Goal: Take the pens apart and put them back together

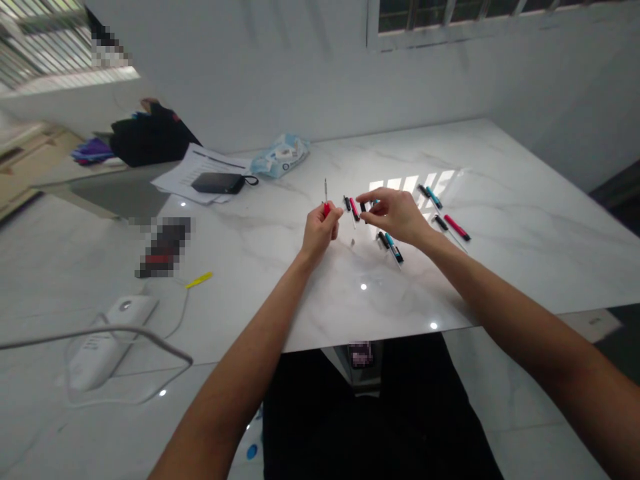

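My left hand (321, 230) is closed around a red pen barrel (327, 209), with a thin pen refill (326, 190) sticking up above it. To its right, my right hand (393, 215) pinches a small black pen part (363, 212) between thumb and fingertips. Just behind the hands lie a pink pen barrel (354, 209) and a black pen piece (347, 203). Closer to me rests a blue pen barrel (394, 247) with black parts beside it. Right of my right hand are another pink barrel (457, 227) and another blue barrel (434, 197).
A blue wipes packet (281, 156) lies at the back near the wall. Left of it, a black phone-like device (219, 183) rests on papers (187, 167). A white power strip (113, 343) with cables and a yellow strip (199, 279) occupy the left side.
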